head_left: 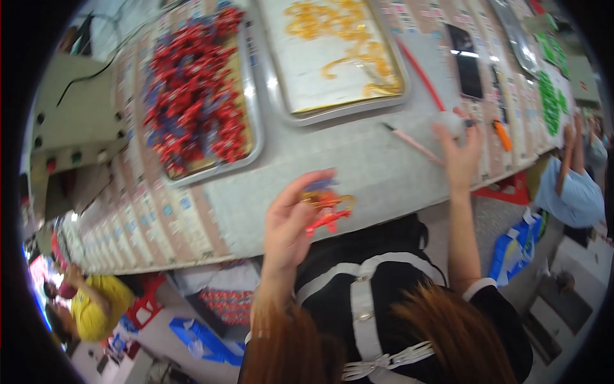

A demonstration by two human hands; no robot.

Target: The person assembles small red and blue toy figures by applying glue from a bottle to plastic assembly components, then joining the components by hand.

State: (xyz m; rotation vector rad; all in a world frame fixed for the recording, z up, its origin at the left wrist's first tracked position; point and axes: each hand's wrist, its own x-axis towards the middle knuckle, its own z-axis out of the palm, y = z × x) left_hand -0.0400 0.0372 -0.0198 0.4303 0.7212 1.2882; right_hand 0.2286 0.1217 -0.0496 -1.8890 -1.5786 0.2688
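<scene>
While left hand [289, 224] pinches small red-orange plastic cluster [326, 208] at near bench [358, 160] edge, right hand [462, 153] reaches far, fingers spread, holding nothing. Cluster likely light, stiff, snaggy; best pinched at its centre.

A small red, orange and blue plastic piece [326, 208], held above the table edge.

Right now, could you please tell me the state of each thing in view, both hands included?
Left hand: raised, holding a small red and gold piece.
Right hand: open, fingers spread over the table edge.
Left tray: heaped with red and blue pieces.
Middle tray: few yellow pieces.
Phone: flat, screen dark.
</scene>
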